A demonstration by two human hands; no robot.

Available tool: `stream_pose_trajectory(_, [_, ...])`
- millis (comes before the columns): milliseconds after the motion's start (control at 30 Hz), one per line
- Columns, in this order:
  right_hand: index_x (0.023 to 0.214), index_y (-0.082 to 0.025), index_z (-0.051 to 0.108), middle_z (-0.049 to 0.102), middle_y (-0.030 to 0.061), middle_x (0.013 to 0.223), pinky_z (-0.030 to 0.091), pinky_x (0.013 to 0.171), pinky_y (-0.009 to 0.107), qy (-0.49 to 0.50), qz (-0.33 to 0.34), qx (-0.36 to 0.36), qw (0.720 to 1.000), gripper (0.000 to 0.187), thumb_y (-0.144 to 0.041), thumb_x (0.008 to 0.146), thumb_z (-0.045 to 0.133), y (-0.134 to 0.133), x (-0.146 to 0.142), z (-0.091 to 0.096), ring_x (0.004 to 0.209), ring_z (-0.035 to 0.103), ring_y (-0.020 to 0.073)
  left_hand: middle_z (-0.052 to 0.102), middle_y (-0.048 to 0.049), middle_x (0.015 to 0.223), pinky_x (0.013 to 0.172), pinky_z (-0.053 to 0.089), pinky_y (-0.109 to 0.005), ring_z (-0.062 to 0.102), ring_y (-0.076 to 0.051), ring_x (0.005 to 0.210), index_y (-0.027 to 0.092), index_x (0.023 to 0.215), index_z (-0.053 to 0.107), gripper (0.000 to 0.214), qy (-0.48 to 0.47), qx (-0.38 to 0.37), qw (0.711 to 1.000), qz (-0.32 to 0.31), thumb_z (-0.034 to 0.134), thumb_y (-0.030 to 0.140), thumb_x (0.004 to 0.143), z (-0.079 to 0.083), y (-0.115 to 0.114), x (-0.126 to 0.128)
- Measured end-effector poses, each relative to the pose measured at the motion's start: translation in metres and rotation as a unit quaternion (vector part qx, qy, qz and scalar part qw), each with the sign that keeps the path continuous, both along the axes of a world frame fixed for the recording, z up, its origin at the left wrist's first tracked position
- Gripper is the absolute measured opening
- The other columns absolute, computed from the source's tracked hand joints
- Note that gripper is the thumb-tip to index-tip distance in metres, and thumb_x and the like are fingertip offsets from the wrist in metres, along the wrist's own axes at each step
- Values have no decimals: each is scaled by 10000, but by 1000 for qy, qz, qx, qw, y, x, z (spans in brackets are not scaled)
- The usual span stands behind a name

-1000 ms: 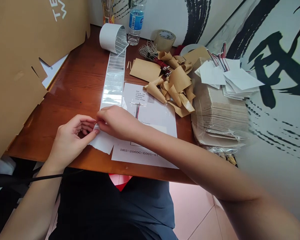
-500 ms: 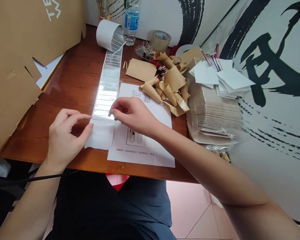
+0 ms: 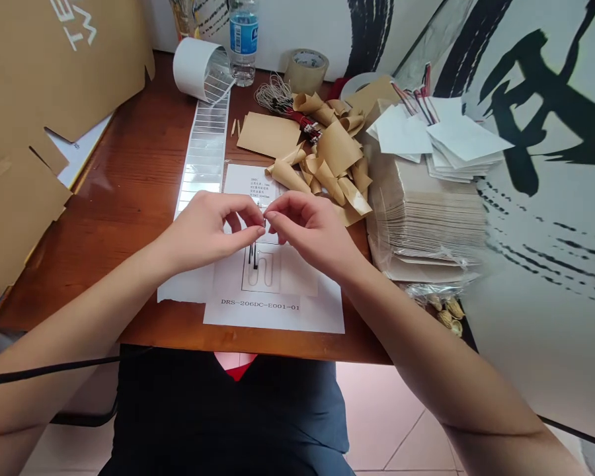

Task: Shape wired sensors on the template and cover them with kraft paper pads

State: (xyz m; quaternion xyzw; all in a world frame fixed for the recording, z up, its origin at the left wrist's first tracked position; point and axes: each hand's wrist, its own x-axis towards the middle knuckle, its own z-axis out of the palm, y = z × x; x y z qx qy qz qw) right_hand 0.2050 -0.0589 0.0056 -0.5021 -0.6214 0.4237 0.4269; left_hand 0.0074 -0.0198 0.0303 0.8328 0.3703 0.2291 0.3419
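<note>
My left hand and my right hand meet fingertip to fingertip above a printed sheet. Both are pinched closed. At the right fingertips is a small label, mostly hidden now; whatever the left fingers grip is too small to make out. The sheet bears the text "DRS-206DC-E001-01" and a drawing with dark strokes and looped lines. Left of it, partly under my left hand, runs a strip of silvery labels, which leads back to a white roll lying on its side.
Curled brown paper pieces and bundled wires lie behind the sheet. To the right stands a wrapped stack of cards topped with white cards. A cardboard box borders the left. A water bottle and tape roll stand behind.
My right hand has moved right, from the label strip to over the printed sheet. My left hand has left the strip's near end and closed its fingertips against the right ones.
</note>
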Motion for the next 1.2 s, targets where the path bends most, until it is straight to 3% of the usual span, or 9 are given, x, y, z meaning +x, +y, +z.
stream_pose_trajectory(233, [845,-182,679,674,-4,744,474,637,274,-5,-20,-9,1000,109,-278,875,638,-5,4,-7,678,581,119,716,16,715,585,466,-255,601,-115,608,199,766,700,167,-4,-20,1000,2,654,341,839,-5,1,8])
stream_pose_trajectory(567, [998,-195,690,700,13,936,540,557,250,73,86,-98,989,179,-314,863,701,-1,19,3,653,624,99,709,17,697,649,484,-278,623,-131,624,229,714,666,194,11,178,983,-30,593,282,886,-17,2,-1])
stream_pose_trajectory(833, [918,-203,725,721,31,869,497,564,258,-100,30,68,992,114,-312,888,726,-11,18,9,728,632,138,725,23,698,670,493,-287,652,-136,648,232,752,689,187,10,178,982,-63,594,286,904,-21,6,-3])
stream_pose_trajectory(1033, [828,-224,737,715,-3,757,488,578,254,-140,71,88,984,95,-244,900,678,-10,17,7,674,616,127,748,11,749,720,497,-302,686,-153,704,243,784,698,212,33,156,985,-70,568,321,932,-20,4,-2])
stream_pose_trajectory(1200, [792,-225,704,702,-11,730,495,576,255,-157,41,126,979,105,-199,887,670,-17,11,5,643,611,123,762,1,803,737,493,-292,690,-159,746,247,813,706,185,32,128,987,-88,591,317,941,-20,7,-7])
